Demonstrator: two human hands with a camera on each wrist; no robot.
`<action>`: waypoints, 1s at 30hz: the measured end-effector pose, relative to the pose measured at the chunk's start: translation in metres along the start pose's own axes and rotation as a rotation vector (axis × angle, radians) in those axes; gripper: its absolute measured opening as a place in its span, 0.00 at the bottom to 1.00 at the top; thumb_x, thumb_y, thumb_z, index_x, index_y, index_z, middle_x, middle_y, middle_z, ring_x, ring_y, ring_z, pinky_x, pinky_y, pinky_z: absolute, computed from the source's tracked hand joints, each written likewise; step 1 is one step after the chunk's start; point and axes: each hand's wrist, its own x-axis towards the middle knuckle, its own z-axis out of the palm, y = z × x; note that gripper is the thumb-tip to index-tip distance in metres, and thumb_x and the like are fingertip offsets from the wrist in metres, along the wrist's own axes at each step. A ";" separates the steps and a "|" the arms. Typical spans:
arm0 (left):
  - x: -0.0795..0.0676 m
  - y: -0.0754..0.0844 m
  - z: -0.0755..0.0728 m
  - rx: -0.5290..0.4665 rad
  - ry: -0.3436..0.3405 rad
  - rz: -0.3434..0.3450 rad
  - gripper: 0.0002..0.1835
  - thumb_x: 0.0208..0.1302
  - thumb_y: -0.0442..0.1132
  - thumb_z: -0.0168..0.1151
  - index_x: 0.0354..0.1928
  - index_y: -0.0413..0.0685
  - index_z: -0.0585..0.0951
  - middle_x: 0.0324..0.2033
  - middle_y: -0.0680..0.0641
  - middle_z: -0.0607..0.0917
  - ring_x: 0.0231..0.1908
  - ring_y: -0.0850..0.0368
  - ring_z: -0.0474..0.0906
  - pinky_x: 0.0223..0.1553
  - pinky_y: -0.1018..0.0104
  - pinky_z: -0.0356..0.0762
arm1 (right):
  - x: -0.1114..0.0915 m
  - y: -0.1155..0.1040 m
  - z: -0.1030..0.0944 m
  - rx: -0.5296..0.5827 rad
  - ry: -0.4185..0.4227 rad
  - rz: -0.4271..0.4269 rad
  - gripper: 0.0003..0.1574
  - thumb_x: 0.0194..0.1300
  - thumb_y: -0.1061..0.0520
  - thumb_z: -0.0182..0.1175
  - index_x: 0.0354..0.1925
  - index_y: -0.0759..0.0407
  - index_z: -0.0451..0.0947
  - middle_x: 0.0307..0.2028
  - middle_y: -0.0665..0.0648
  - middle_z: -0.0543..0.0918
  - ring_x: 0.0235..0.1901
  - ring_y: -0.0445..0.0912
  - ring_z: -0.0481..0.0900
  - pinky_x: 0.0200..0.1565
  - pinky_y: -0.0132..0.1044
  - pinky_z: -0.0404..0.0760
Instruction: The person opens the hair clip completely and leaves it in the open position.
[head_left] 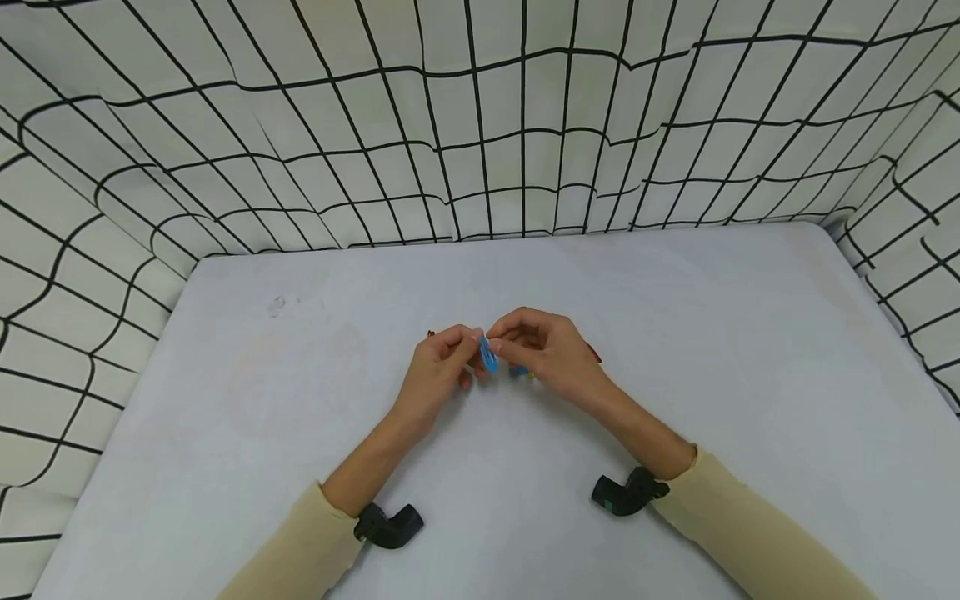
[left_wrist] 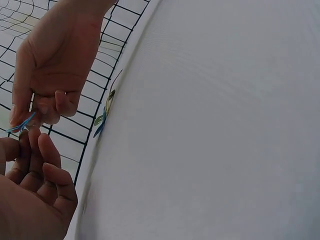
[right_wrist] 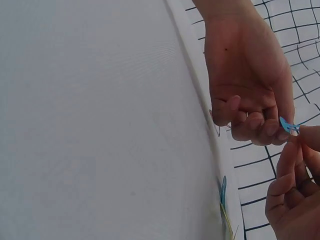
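A small blue snap hair clip (head_left: pixel 489 355) is up between the two hands over the middle of the table. My left hand (head_left: pixel 438 362) pinches it between thumb and index finger. From the other side my right hand (head_left: pixel 553 348) has thumb and fingertip on its upper end, pinching it there. In the left wrist view the clip (left_wrist: pixel 22 124) shows as two spread blue strips; the right wrist view also shows the clip (right_wrist: pixel 287 125) at the meeting fingertips. The other fingers of both hands are loosely curled.
On the white table (head_left: pixel 225 417), blue and yellow pieces (head_left: pixel 519 371) lie partly hidden behind my right hand. A red piece (head_left: pixel 595 353) sticks out beyond that hand, and a small reddish-brown one (head_left: pixel 431 333) beyond the left. Black-lined netting (head_left: pixel 480 150) surrounds the far side.
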 end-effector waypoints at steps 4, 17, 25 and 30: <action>0.000 0.000 0.002 0.010 0.020 -0.026 0.15 0.80 0.47 0.56 0.39 0.44 0.82 0.25 0.50 0.84 0.30 0.56 0.78 0.30 0.71 0.71 | 0.001 0.000 0.003 -0.074 -0.004 0.004 0.02 0.70 0.55 0.68 0.42 0.49 0.86 0.33 0.52 0.86 0.33 0.51 0.80 0.31 0.31 0.75; -0.005 0.000 0.000 0.024 -0.001 -0.094 0.18 0.83 0.46 0.49 0.43 0.40 0.82 0.28 0.53 0.85 0.29 0.59 0.79 0.28 0.72 0.74 | 0.008 0.003 0.003 -0.157 0.040 -0.017 0.03 0.70 0.55 0.69 0.41 0.51 0.88 0.34 0.52 0.88 0.33 0.47 0.82 0.34 0.32 0.78; -0.013 -0.003 -0.005 0.100 -0.033 -0.107 0.14 0.78 0.44 0.58 0.48 0.39 0.82 0.31 0.48 0.86 0.29 0.59 0.79 0.26 0.70 0.73 | 0.012 0.008 0.005 -0.159 0.044 -0.004 0.05 0.70 0.55 0.69 0.42 0.53 0.87 0.34 0.54 0.88 0.30 0.47 0.80 0.31 0.30 0.77; -0.016 -0.003 -0.006 0.153 0.004 -0.113 0.11 0.75 0.43 0.63 0.48 0.41 0.83 0.29 0.47 0.86 0.26 0.59 0.77 0.23 0.71 0.70 | 0.015 0.011 0.006 -0.152 0.024 0.003 0.05 0.70 0.54 0.69 0.41 0.53 0.87 0.34 0.55 0.87 0.32 0.47 0.80 0.31 0.30 0.77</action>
